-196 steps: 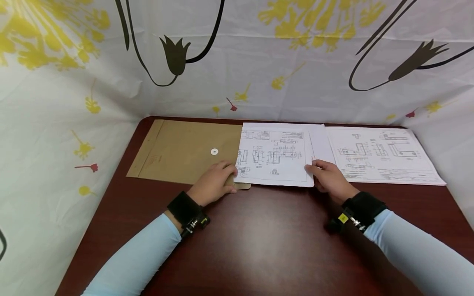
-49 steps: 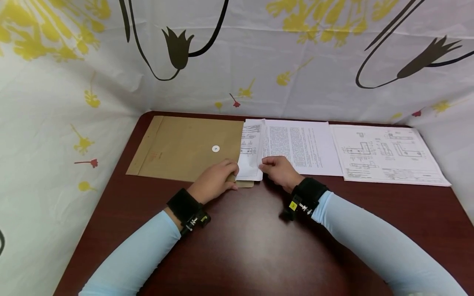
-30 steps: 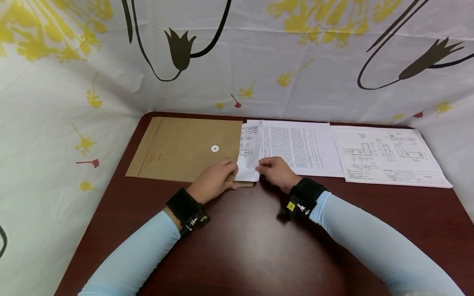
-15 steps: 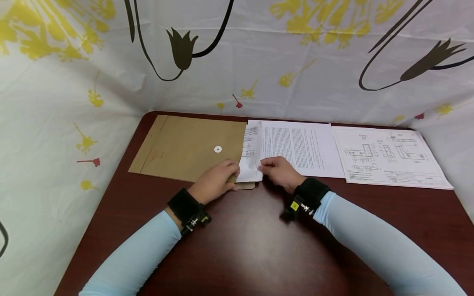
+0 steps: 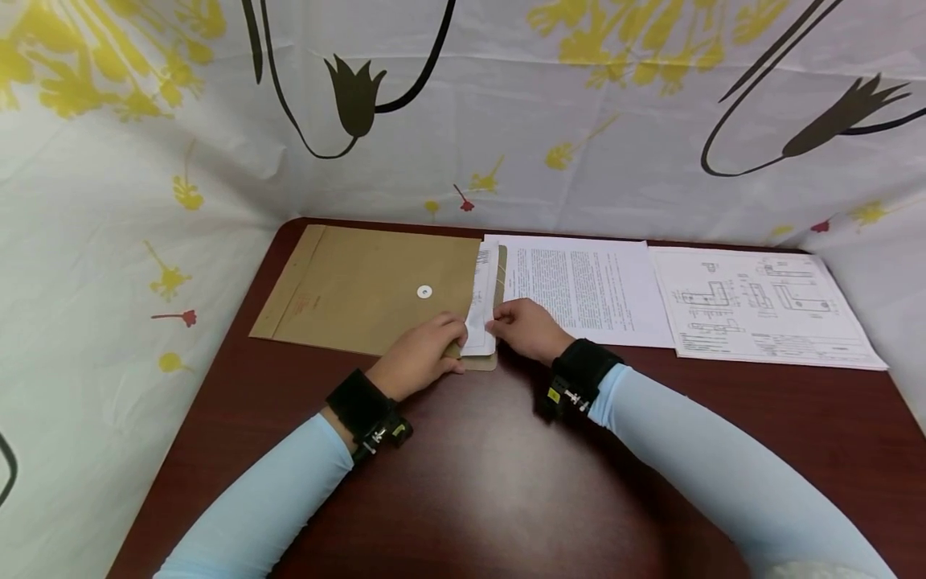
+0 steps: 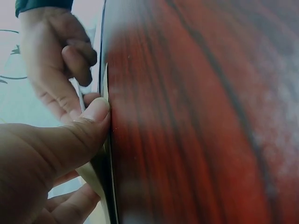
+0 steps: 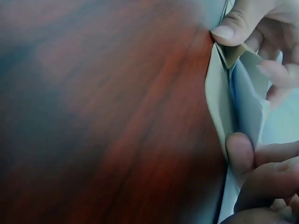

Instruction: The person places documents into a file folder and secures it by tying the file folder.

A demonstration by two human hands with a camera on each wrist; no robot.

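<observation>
A brown paper envelope (image 5: 369, 281) with a white round button lies at the table's back left. My left hand (image 5: 419, 354) pinches its open edge near the front corner; in the left wrist view its thumb (image 6: 91, 116) presses that edge. Drawing sheets (image 5: 479, 322) sit mostly inside the envelope, with a narrow strip sticking out. My right hand (image 5: 530, 331) pinches the strip's outer edge. In the right wrist view the sheets (image 7: 250, 100) stand between the envelope's parted layers, above its flap (image 7: 217, 91). The flap's far part, with a string, shows beyond the sheets in the head view.
Right of the envelope lies a stack of printed text pages (image 5: 571, 281), partly under the right hand. Another stack of drawing sheets (image 5: 767, 301) lies at the far right. The dark wooden table (image 5: 492, 482) meets a patterned cloth (image 5: 506, 145) at the back.
My right hand has moved left, sliding the drawing sheets deeper into the envelope and uncovering the text pages. Just now the flap's edge came into sight. The left hand stayed put.
</observation>
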